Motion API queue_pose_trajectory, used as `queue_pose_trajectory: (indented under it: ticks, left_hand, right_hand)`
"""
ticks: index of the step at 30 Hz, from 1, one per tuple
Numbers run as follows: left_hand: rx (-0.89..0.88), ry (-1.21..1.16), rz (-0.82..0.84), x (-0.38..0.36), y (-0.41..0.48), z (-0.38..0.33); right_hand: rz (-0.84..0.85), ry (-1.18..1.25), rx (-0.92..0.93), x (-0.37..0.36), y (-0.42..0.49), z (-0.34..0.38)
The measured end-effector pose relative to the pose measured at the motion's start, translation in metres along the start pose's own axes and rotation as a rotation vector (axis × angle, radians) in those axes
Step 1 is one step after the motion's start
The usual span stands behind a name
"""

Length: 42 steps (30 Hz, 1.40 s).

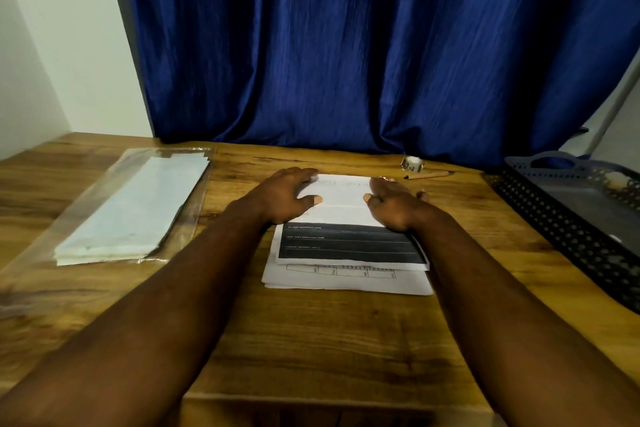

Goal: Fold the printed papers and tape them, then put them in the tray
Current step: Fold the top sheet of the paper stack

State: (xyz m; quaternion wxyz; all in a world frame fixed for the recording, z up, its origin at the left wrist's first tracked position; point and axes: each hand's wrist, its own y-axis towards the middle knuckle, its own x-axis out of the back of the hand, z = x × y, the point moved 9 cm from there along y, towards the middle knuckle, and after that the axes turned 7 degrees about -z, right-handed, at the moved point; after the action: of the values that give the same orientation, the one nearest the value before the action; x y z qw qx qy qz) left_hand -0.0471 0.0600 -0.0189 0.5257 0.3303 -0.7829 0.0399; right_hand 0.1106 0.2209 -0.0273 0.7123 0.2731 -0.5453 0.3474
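A small stack of printed papers [346,246] lies mid-table; the top sheet has its far part folded over, white side up, and a dark printed band nearer me. My left hand [287,194] presses flat on the fold's left side. My right hand [391,201] presses flat on its right side. Fingers of both hands are spread and straight. A roll of clear tape [412,164] stands at the back, beyond my right hand. The dark perforated tray [554,218] sits at the right edge of the table.
A clear plastic sleeve holding white folded sheets [135,208] lies on the left of the wooden table [329,340]. A brown pen [429,175] lies next to the tape. A blue curtain [346,45] hangs behind the table.
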Motion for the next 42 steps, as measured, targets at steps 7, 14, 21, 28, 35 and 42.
queue_pose_trajectory:
  ticks: [7,14,21,28,35,42]
  left_hand:
    - [0.034,0.109,0.127,-0.003,-0.002,-0.004]
    - [-0.026,0.1,0.031,0.004,0.004,-0.012]
    - [-0.087,-0.139,-0.257,0.026,-0.004,-0.021]
    - [-0.14,0.082,-0.372,0.042,-0.007,-0.029]
    - [-0.255,0.068,-0.441,0.054,-0.013,-0.038]
    - [-0.086,0.046,-0.195,0.025,-0.011,-0.023]
  right_hand:
    - [-0.055,-0.027,-0.006,-0.001,0.01,0.003]
    - [-0.194,0.079,0.028,0.011,0.016,-0.004]
    - [-0.558,0.394,0.236,0.052,-0.002,0.001]
    - [-0.595,0.666,0.395,0.061,-0.008,0.01]
    - [-0.517,0.521,0.356,0.054,-0.009,0.008]
    - [-0.31,0.17,0.203,0.035,0.0,0.005]
